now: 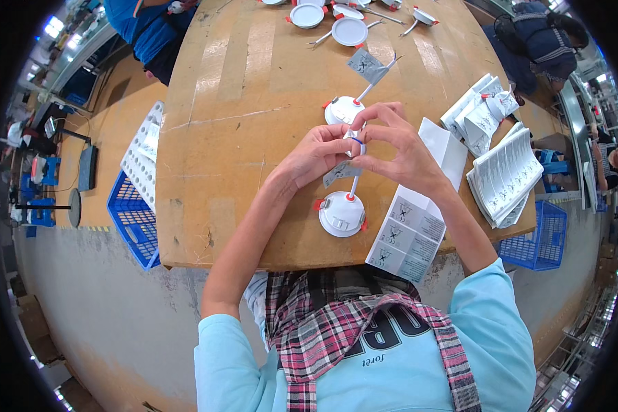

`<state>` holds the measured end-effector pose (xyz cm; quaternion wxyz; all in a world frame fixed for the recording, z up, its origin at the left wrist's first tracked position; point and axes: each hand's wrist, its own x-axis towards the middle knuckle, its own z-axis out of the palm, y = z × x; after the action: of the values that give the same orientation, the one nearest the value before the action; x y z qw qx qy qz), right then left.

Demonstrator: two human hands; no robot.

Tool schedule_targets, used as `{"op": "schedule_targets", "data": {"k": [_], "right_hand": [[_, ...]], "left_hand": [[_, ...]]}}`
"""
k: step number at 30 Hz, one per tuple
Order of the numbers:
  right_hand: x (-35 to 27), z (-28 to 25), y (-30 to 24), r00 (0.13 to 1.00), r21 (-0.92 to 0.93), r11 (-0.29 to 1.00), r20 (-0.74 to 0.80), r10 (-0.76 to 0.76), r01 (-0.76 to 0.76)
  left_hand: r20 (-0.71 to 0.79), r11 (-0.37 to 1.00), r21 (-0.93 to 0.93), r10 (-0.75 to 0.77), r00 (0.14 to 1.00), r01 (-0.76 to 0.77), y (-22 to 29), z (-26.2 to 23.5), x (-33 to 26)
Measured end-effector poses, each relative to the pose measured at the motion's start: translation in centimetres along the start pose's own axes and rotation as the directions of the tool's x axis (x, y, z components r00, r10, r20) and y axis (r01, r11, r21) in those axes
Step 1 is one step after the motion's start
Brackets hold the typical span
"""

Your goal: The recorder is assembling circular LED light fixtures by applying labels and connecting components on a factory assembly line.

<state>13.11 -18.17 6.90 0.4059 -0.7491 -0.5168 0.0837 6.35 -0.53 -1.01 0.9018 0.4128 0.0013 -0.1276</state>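
A round white downlight (342,214) with red spring clips lies back side up near the table's front edge. Its short white cable (356,185) runs up between my hands, and a silver label (337,174) sits on the cable. My left hand (317,152) is closed, its fingers pinching at the cable's upper part. My right hand (399,147) pinches the same place from the other side, where a bit of blue wire shows. The fingertips hide part of what they grip. Just beyond lies a second downlight (343,110), with a silver label (366,66) folded round its cable like a flag.
A sheet of silver labels (408,230) lies beside my right forearm. Stacks of printed sheets (505,175) are at the right edge. More downlights (350,31) lie at the far end. Blue baskets (132,220) stand on both sides. Other people (151,31) are beyond the table.
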Motion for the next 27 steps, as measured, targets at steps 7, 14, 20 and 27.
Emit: {"op": "schedule_targets", "data": {"k": [7, 14, 20, 27], "right_hand": [[-0.6, 0.1, 0.1, 0.993, -0.005, 0.997, -0.091, 0.081, -0.082], [-0.8, 1.2, 0.8, 0.968, 0.2, 0.964, -0.142, 0.206, -0.176], [-1.1, 1.8, 1.2, 0.953, 0.329, 0.919, -0.134, 0.273, -0.217], [-0.8, 2.0, 0.8, 0.932, 0.366, 0.89, -0.13, 0.339, -0.273]], "left_hand": [[-0.141, 1.0, -0.012, 0.016, 0.99, -0.018, 0.1, 0.4, -1.0], [-0.203, 0.992, 0.082, 0.113, 0.973, -0.098, -0.3, 0.4, -1.9], [-0.301, 0.968, 0.222, 0.182, 0.936, -0.117, -0.5, 0.5, -2.3], [-0.344, 0.927, 0.359, 0.24, 0.908, -0.11, 0.0, 1.2, -2.9]]}}
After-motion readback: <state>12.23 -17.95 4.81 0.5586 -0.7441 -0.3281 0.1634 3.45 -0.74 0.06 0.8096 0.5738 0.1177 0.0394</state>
